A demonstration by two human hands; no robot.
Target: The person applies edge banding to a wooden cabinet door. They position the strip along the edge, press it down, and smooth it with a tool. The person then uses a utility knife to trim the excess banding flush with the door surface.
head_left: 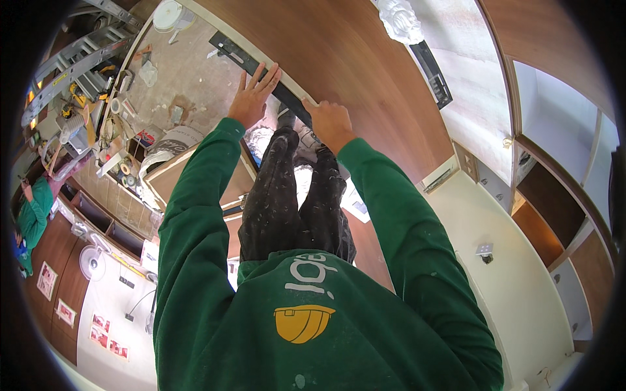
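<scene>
A long black bar point(236, 55) with a slot near its far end, like a spirit level, lies along the pale edge of a brown wood panel point(352, 65). My left hand point(251, 98) rests flat across the bar, with fingers spread and tips reaching the panel's edge. Farther down the same bar, my right hand point(331, 124) has its fingers curled at the near end, against the panel. What its fingertips touch is partly hidden. Below the hands are my dusty black trousers point(274, 195).
A second black bar point(432, 77) and crumpled white plastic point(399, 21) sit beyond the panel. At left are a cluttered worktop point(176, 78), a metal ladder point(81, 55) and a person in green point(36, 208). Open cabinets point(554, 111) line the right, beside a pale wall with a socket point(484, 251).
</scene>
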